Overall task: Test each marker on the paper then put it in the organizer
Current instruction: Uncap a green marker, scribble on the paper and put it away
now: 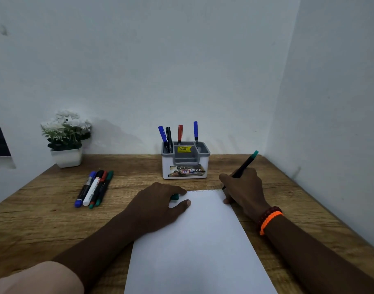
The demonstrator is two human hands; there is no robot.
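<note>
We're mid-test on the green marker (243, 166). Our right hand (243, 187) at right of centre grips it with fingers curled round the barrel, tip down at the top right corner of the paper (198, 240). A faint zigzag line (204, 190) runs along the paper's top edge, so the ink check looks about done.

Our left hand (160, 200) sits at centre frame on the paper's top left corner, pinning it. Its fingers are loosely curled over a green cap (175, 196), which shows between forefinger and thumb; can't tell how firmly it's held.

The organizer (185, 160) stands at centre, just above the paper, with four markers (178, 134) upright in its back compartments: two blue, one black, one red. Four untested markers (94, 188) lie side by side at left of frame on the table (43, 219). A flower pot (66, 141) sits upper left against the wall.

Next move, as we judge it: lift the tip, bring the cap across, recap, then drop the marker in an open slot. The tall markers already in there crowd the entry, so come in from above.
</note>
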